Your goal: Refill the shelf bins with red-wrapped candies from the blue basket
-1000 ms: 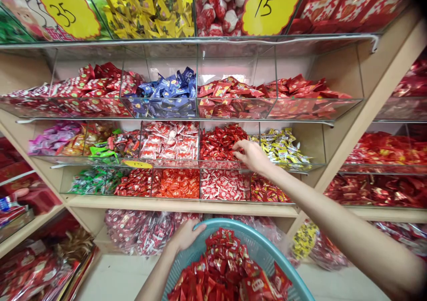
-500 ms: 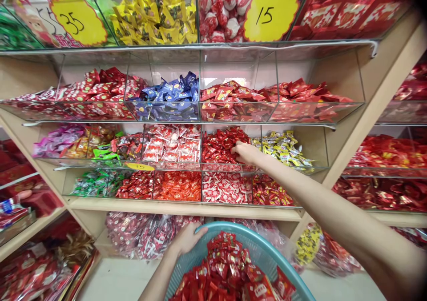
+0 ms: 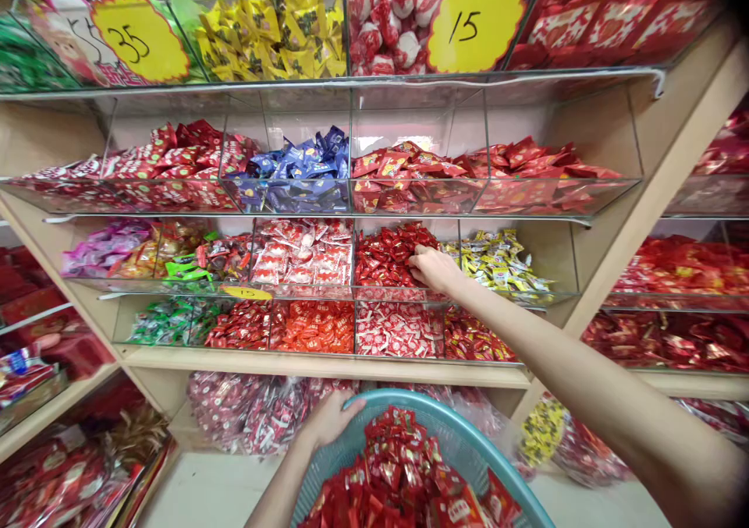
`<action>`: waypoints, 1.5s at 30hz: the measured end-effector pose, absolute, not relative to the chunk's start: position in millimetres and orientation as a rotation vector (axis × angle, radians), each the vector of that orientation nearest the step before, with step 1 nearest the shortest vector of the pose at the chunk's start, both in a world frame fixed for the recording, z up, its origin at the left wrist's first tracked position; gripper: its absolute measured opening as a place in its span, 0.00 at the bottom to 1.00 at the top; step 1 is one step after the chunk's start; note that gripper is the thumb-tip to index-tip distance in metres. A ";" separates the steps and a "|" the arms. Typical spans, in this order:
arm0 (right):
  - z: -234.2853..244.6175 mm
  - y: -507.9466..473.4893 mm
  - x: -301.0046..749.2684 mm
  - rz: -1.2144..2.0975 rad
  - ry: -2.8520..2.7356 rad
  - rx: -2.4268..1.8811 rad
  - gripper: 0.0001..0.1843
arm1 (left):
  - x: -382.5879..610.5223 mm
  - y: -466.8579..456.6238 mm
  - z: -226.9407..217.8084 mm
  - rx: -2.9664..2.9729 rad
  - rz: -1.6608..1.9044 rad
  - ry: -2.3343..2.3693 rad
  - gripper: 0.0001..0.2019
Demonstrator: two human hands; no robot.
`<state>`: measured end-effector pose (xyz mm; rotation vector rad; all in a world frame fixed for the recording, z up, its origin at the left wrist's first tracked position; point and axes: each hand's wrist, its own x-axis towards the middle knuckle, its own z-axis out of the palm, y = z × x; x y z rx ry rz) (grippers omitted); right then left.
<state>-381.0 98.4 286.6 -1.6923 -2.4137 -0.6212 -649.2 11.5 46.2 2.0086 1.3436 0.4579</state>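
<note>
My left hand [image 3: 331,419] grips the far rim of a teal plastic basket [image 3: 468,434] low in the middle, which is heaped with small red wrapped candies [image 3: 403,473]. My right hand [image 3: 433,268] reaches up into a clear shelf bin of matching red candies [image 3: 383,255] in the third row. Its fingers are curled into the pile at the bin's right side, and what they hold is hidden. A bin of yellow candies [image 3: 497,259] lies just right of that hand.
Clear acrylic bins of red, blue, pink, green and orange candies fill the wooden shelf unit [image 3: 328,364]. Yellow price signs reading 35 [image 3: 139,38] and 15 [image 3: 471,25] hang on the top row. Bagged candies [image 3: 257,411] sit under the lowest shelf.
My right hand has dipped slightly deeper into the red candy bin with its fingers curling. The view has shifted a little. My left hand stays on the basket rim.
</note>
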 end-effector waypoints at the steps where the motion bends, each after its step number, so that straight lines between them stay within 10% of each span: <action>1: 286.1 98.1 -379.8 -0.613 -2.379 -1.684 0.11 | -649.1 11.4 46.6 2.003 0.459 1.339 0.28; 13: 289.2 34.7 -369.1 -0.097 -1.913 -1.116 0.07 | -649.1 10.2 48.3 2.029 0.458 1.346 0.28; 21: 141.4 -55.0 -367.3 0.544 -2.024 -1.334 0.10 | -646.9 9.8 48.6 2.008 0.451 1.323 0.28; 28: 80.1 -54.9 -360.2 0.374 -2.275 -1.570 0.10 | -647.8 9.6 49.4 2.032 0.457 1.310 0.27; 45: 100.9 -39.8 -389.8 0.110 -2.423 -1.608 0.09 | -648.9 12.2 44.7 1.999 0.469 1.321 0.28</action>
